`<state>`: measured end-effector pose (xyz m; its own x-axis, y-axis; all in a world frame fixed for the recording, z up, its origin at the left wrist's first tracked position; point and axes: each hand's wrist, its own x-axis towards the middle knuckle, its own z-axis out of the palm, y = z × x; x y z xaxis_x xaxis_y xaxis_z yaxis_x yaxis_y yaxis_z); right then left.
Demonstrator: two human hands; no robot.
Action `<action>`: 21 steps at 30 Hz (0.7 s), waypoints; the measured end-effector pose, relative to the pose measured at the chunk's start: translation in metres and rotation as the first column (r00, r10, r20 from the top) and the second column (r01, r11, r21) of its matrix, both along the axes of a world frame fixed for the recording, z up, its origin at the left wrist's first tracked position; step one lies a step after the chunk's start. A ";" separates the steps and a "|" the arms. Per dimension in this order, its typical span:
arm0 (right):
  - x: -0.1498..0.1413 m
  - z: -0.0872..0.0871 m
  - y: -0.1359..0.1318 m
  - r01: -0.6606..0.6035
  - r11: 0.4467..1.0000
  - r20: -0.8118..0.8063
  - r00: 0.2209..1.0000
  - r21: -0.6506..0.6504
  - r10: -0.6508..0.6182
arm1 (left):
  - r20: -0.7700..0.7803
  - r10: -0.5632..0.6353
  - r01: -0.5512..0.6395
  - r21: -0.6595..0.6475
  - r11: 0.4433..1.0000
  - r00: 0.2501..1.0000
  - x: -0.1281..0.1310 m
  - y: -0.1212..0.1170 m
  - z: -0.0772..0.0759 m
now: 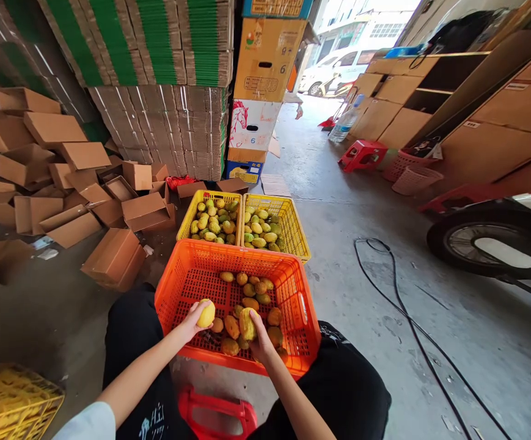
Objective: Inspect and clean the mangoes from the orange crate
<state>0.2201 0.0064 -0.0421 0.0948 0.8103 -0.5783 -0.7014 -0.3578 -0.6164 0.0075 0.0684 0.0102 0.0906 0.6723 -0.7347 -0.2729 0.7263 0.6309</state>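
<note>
My left hand [192, 320] grips a rounded yellow fruit [206, 313]; my right hand [261, 345], nearer most of the mottled, orange-brown loose fruits [232, 327], grips a ribbed, oblong fruit [247, 325], long axis pointing away from me, above the perforated plastic orange crate [308, 342], yellow crates [298, 229] beyond.

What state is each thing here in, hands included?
Left hand: gripping round yellow fruit.
Right hand: gripping oblong yellow fruit.
Orange crate: open, partly filled.
Left yellow crate: open, holding fruit.
Right yellow crate: open, partly filled.
Small cardboard boxes: jumbled, some open.
Flattened cartons: bundled, stacked.
Black cable: loosely looped.
</note>
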 end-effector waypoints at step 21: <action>0.005 0.038 0.014 0.115 0.987 -0.158 0.979 -0.110 -0.132 | 0.096 0.068 -0.073 0.050 0.996 0.993 -0.004 0.009 0.000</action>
<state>0.2255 0.0205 -0.0045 0.0876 0.7355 -0.6718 -0.8326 -0.3162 -0.4548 0.0031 0.0777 0.0097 0.1089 0.7176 -0.6879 -0.3826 0.6690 0.6373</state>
